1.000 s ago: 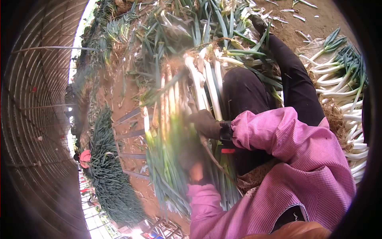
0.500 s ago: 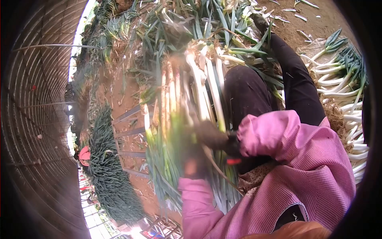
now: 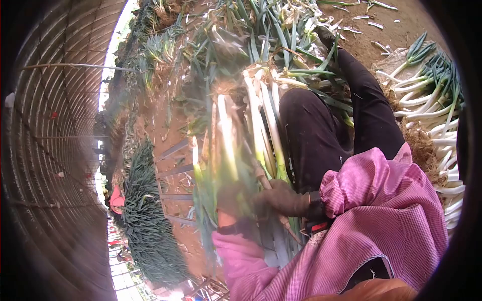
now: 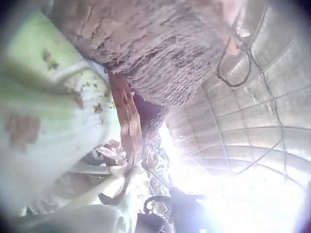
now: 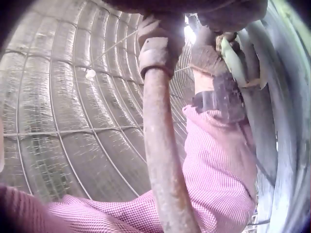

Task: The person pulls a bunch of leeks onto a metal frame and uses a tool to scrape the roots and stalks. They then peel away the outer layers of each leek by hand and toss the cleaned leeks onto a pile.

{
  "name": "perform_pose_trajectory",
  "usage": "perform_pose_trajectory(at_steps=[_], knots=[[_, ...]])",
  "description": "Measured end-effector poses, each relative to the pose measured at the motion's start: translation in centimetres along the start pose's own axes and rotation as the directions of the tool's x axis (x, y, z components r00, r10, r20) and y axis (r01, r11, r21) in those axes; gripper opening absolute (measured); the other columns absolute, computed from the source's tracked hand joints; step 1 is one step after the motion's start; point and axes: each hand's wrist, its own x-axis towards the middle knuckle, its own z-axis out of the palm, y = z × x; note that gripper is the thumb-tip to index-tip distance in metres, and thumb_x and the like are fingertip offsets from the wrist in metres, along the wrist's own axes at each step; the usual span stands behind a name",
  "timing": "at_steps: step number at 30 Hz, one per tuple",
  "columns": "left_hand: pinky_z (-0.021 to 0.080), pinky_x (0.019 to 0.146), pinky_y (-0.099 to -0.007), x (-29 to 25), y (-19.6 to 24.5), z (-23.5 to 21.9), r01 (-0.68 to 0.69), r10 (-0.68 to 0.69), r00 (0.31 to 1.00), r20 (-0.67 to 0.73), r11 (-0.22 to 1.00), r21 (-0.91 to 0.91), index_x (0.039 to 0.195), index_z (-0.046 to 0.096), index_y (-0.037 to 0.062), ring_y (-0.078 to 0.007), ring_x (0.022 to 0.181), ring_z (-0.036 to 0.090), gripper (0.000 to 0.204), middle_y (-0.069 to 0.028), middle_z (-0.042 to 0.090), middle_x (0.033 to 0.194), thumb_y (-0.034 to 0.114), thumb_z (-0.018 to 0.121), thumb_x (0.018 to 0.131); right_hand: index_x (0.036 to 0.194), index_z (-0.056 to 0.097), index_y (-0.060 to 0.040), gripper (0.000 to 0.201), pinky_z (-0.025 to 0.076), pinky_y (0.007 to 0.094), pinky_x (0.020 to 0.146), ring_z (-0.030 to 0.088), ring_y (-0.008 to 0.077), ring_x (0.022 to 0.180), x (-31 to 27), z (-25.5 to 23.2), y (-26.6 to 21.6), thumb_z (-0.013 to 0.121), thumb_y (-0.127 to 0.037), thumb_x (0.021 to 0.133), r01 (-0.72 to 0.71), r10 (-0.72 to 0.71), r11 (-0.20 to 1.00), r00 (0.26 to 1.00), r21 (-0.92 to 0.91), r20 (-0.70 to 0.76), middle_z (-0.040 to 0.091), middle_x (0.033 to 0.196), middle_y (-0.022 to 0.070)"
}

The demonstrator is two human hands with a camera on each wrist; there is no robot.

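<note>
In the head view my gloved left hand (image 3: 232,199) grips a leek (image 3: 228,133), its white shank and roots pointing away from my body. Up close in the left wrist view, the pale green leek (image 4: 43,126) has mud specks, with the muddy glove above it and a dry brown leaf strip (image 4: 127,116) hanging beside it. My gloved right hand (image 3: 286,198) holds a long brown hose-like rod (image 3: 261,173). The right wrist view shows this rod (image 5: 163,141) with a thicker collar below the glove. White-stemmed leeks (image 3: 271,115) lie beside my bent knee.
Trimmed white leeks (image 3: 447,145) lie in a row at the right. Leafy scraps (image 3: 271,30) cover the ground ahead. A large green leek heap (image 3: 150,220) stands left, beyond metal bars (image 3: 175,170) near the leeks. A ribbed tunnel roof (image 3: 55,150) curves overhead.
My right hand has drawn back toward my body and right with the rod. The left hand has shifted slightly left, and the white shank of its leek now shows more clearly.
</note>
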Motion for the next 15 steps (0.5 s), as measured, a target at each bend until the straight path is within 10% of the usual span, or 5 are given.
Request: perform_pose_trajectory(at_steps=[5,8,15], knots=[[0.050,0.058,-0.0431,-1.8,-2.0,1.2,-0.047,0.049,0.999,-0.012,0.990,0.136,0.091,0.064,0.0071,-0.0331,0.073,0.064,0.020,-0.0151,0.065,0.084,0.023,0.055,0.083,0.089,0.064,0.0044,0.033,0.049,0.0329,0.058,0.060,0.0196,0.062,0.0,0.4,1.0,0.065,-0.025,0.075,0.283,-0.306,0.936,0.948,-0.212,-0.086,0.061,0.069,0.0112],[0.049,0.058,-0.0427,-1.9,-2.9,2.0,-0.114,0.137,0.990,-0.025,0.900,0.421,0.091,0.064,0.0066,-0.0327,0.071,0.064,0.020,-0.0150,0.065,0.083,0.022,0.055,0.083,0.084,0.063,0.0063,0.035,0.046,0.0326,0.052,0.056,0.0208,0.052,-1.0,-1.3,-2.8,0.067,-0.026,0.072,-0.304,0.342,0.850,0.940,0.431,-0.012,0.058,0.065,0.0104],[0.048,0.056,-0.0417,-2.4,-6.1,2.9,-0.211,0.363,0.931,0.034,0.461,0.862,0.089,0.064,0.0054,-0.0317,0.069,0.063,0.019,-0.0148,0.065,0.081,0.021,0.055,0.082,0.079,0.058,0.0060,0.038,0.044,0.0340,0.049,0.053,0.0215,0.049,1.0,-1.4,1.8,0.068,-0.030,0.072,-0.330,0.392,0.847,0.917,0.417,-0.070,0.055,0.063,0.0110]])
